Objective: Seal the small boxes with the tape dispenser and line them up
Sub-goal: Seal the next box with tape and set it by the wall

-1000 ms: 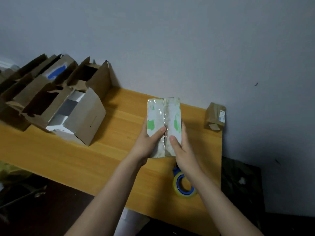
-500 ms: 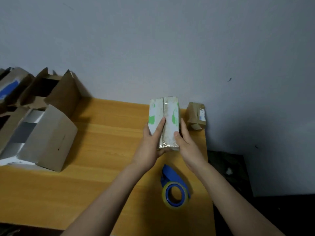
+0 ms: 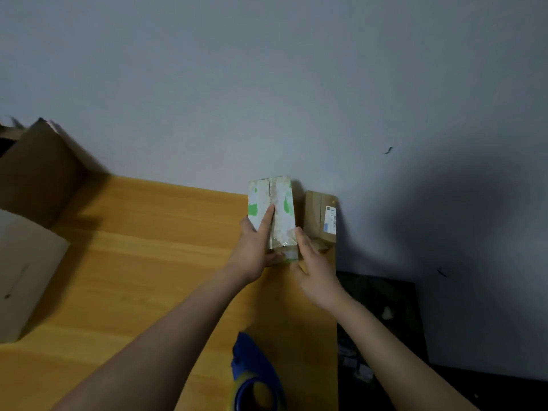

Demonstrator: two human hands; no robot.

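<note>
1 small white box with green marks [image 3: 281,203] is at the far right corner of the counter [image 3: 142,262], close to the wall, with its taped seam facing up. Whether its base rests on the counter cannot be determined. The left hand [image 3: 255,250] grips the near end of this box: 1 digit lies straight along the seam and the remaining fingers [image 3: 275,258] curl under the near end. The right hand [image 3: 315,272] is at the box's right side, thumb touching the near right edge, its fingers [image 3: 311,247] fairly straight and together, not closed around the box. 1 small brown box [image 3: 321,216] with a white label stands just beside the white box, at the right edge of the counter against the wall. The blue tape dispenser [image 3: 258,378] lies near the front edge, between the forearms. 2 large cardboard boxes [image 3: 32,179] occupy the left end of the counter.
</note>
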